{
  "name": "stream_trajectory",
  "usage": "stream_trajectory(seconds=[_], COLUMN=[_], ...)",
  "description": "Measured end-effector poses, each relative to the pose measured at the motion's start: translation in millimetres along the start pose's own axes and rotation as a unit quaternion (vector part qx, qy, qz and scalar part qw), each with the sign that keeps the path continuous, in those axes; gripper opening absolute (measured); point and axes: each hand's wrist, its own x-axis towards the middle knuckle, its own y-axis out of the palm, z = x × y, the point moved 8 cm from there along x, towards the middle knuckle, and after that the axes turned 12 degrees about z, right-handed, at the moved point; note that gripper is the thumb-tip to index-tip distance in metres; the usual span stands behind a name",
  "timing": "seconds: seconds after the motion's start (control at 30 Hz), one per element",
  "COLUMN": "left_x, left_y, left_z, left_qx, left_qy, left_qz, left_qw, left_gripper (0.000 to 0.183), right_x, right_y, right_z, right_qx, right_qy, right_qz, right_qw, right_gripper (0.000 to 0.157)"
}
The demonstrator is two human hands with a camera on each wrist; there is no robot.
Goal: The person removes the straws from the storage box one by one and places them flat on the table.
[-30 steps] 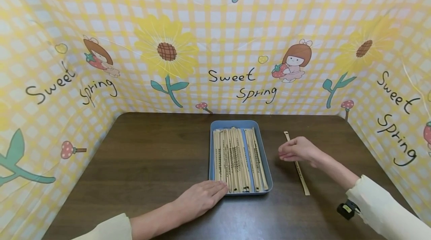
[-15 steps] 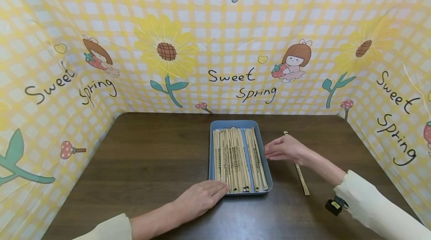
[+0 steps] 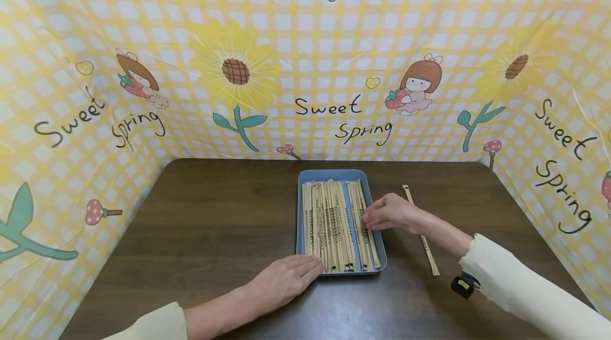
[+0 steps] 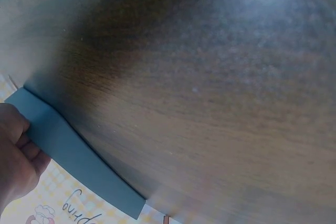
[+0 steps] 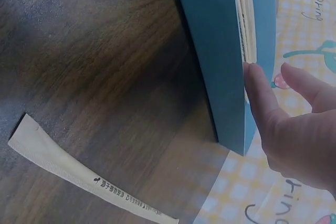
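Observation:
A blue tray point(image 3: 300, 207) on the table holds several slim, tan paper-wrapped sticks point(image 3: 329, 228) with dark print; what is inside the wrappers is hidden. My left hand point(image 3: 286, 279) holds the tray's near left corner, its fingers over the rim in the left wrist view. My right hand point(image 3: 391, 212) reaches over the tray's right wall, fingertips at the rightmost sticks. In the right wrist view its thumb and forefinger stand apart, the forefinger touching the sticks' edge. A single wrapped stick point(image 3: 428, 255) lies on the table right of the tray, partly beneath my right forearm.
The brown wooden table point(image 3: 215, 212) is surrounded by a yellow checked cloth point(image 3: 324, 75) hanging at the back and both sides. A blue divider point(image 3: 350, 212) shows between two groups of sticks in the tray. A small black device point(image 3: 463, 286) hangs at my right wrist.
My right hand has moved left, from above the single stick on the table, to over the tray's right side. The left hand, tray and loose stick have stayed in place.

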Motion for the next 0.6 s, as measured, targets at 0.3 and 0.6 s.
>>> stream_trajectory(seconds=[0.3, 0.6], left_x=[-0.8, 0.3], left_y=[-0.1, -0.8], left_z=[-0.7, -0.3], left_qx=[-0.006, 0.001], left_qy=[-0.001, -0.001], left_qz=[0.0, -0.005], left_qw=[1.0, 1.0], left_gripper=[0.039, 0.04], right_x=[8.4, 16.8], right_y=[6.2, 11.2], right_z=[-3.2, -0.9], right_qx=[-0.019, -0.064], right_qy=[0.019, 0.028], right_qz=[-0.005, -0.038], right_qw=[1.0, 0.997], right_gripper=[0.029, 0.022])
